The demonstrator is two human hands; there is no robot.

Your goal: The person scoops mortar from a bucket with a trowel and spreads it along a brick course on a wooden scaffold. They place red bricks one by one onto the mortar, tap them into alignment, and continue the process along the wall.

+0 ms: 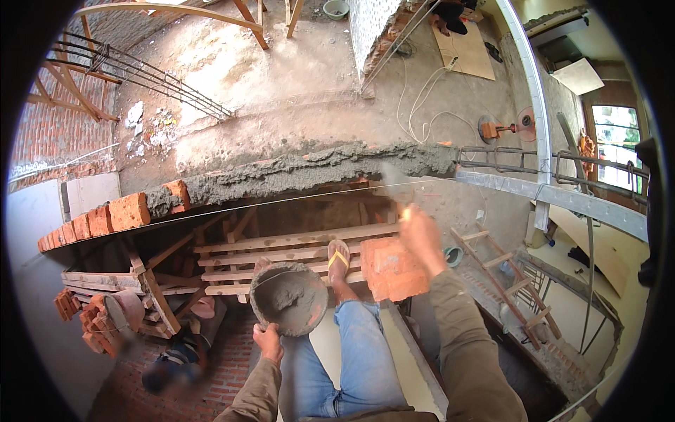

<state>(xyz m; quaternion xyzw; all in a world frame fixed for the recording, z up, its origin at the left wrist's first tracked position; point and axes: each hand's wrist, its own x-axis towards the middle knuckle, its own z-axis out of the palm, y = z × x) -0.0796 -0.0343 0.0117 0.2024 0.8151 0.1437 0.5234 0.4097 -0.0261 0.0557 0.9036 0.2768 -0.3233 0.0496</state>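
My left hand [268, 342] grips the near rim of a round pan of grey mortar [309, 313], tilted in front of my left leg. My right hand [422, 239] is closed round the yellowish handle of a trowel [406, 213]; its blade is smeared by motion near the wall's edge. Beyond it runs a brick wall top with a thick, rough bed of wet mortar [281, 174]. Bricks [128, 212] stand in a row at its left end. A string [281, 204] stretches along the wall's near side. Under my right forearm sits a stack of orange bricks [387, 271].
My sandalled foot [338, 261] rests on scaffold planks [232, 261]. A wooden ladder [510, 285] leans at right, near a metal beam [562, 200]. Rebar [162, 83] juts in at far left. One person [176, 362] is below at left, another [450, 15] at far right.
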